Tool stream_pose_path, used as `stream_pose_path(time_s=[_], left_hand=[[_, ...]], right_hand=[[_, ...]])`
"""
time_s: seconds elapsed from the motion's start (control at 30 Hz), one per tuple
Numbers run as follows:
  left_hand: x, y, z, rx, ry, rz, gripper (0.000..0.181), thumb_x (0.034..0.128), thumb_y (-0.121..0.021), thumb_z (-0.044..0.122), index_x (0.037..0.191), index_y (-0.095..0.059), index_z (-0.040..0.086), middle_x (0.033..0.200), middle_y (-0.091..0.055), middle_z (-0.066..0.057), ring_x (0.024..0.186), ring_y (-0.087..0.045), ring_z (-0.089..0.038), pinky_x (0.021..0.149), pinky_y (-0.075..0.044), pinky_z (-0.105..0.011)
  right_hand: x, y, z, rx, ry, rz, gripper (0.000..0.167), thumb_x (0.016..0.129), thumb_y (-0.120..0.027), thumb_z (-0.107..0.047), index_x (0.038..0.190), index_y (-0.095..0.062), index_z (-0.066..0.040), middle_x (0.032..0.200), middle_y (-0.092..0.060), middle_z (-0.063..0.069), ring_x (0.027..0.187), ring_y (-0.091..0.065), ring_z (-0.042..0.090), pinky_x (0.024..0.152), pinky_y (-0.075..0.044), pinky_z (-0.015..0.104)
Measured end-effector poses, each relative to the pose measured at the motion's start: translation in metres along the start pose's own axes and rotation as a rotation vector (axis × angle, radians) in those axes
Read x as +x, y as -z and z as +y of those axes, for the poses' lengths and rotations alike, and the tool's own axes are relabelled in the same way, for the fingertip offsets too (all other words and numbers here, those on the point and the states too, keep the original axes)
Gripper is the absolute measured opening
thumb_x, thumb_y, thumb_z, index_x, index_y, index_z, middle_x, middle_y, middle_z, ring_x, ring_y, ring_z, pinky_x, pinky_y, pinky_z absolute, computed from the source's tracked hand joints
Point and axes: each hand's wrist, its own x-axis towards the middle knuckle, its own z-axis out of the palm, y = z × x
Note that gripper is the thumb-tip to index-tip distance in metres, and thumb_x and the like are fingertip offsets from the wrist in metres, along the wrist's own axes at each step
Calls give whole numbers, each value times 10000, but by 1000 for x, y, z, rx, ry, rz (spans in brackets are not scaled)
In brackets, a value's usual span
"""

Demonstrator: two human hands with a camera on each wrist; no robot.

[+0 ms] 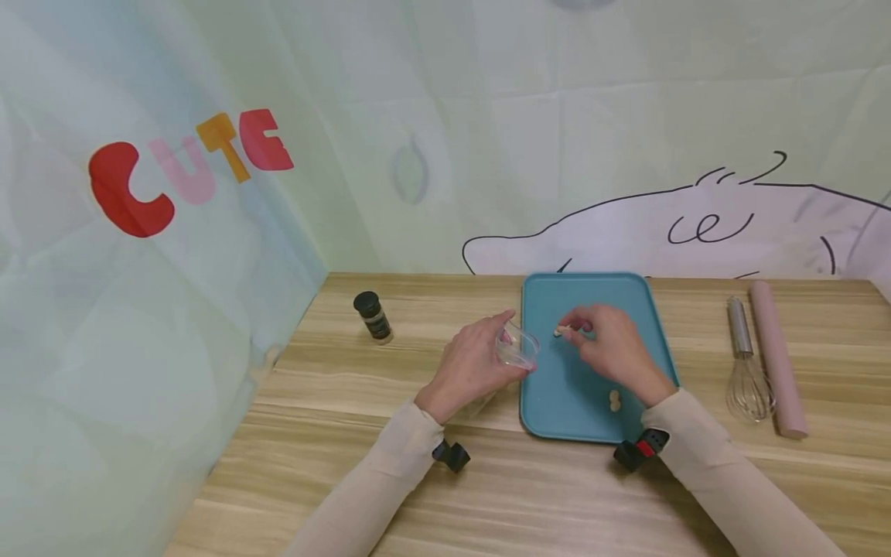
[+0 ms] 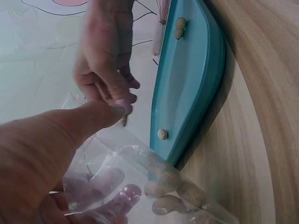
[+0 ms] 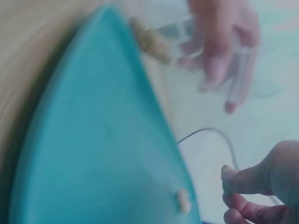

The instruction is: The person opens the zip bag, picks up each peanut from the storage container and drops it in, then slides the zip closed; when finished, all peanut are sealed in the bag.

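Observation:
My left hand [image 1: 473,356] grips a clear plastic bag [image 1: 518,350] by its mouth, just left of the blue tray [image 1: 592,422]. Several peanuts [image 2: 170,204] show through the plastic in the left wrist view. Over the tray, my right hand [image 1: 614,344] has thumb and fingertips together on a small brown piece [image 2: 124,121], likely a peanut, mostly hidden by the fingers. One peanut [image 1: 615,400] lies on the tray near its front right. Another peanut [image 2: 162,134] rests on the tray closer to the bag.
Right of the tray lie a wire whisk [image 1: 748,379] and a pink rolling pin [image 1: 780,360]. A black-capped spice jar [image 1: 373,317] stands at the back left of the wooden table [image 1: 334,464]. Printed cloth [image 1: 431,155] hangs behind and to the left.

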Motion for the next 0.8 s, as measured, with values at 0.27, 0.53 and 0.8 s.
stream_pose_path(time_s=[0.27, 0.53, 0.8], left_hand=[[-1, 0, 1, -18, 8, -9, 875, 847, -909, 391, 1587, -528, 122, 1293, -732, -97, 1167, -685, -279, 982, -585, -500], [-1, -1, 1, -18, -1, -21, 858, 856, -901, 377, 1587, -527, 127, 1378, -712, -107, 1172, -675, -272, 986, -583, -486], [-1, -1, 0, -30, -22, -19, 840, 862, -897, 373, 1575, -537, 115, 1415, -702, -134, 1193, -682, -312, 992, -584, -521]], right_hand=[[-7, 12, -25, 61, 117, 39, 152, 1011, -735, -133, 1132, -819, -99, 1078, -798, 107, 976, -686, 285, 854, -537, 467], [-13, 13, -40, 113, 181, 18, 160, 991, -766, -128, 1141, -818, -105, 1086, -801, 86, 942, -695, 224, 829, -573, 460], [-15, 10, -44, 159, 205, 0, 172, 986, -764, -116, 1150, -816, -121, 1109, -801, 62, 942, -689, 199, 831, -570, 435]])
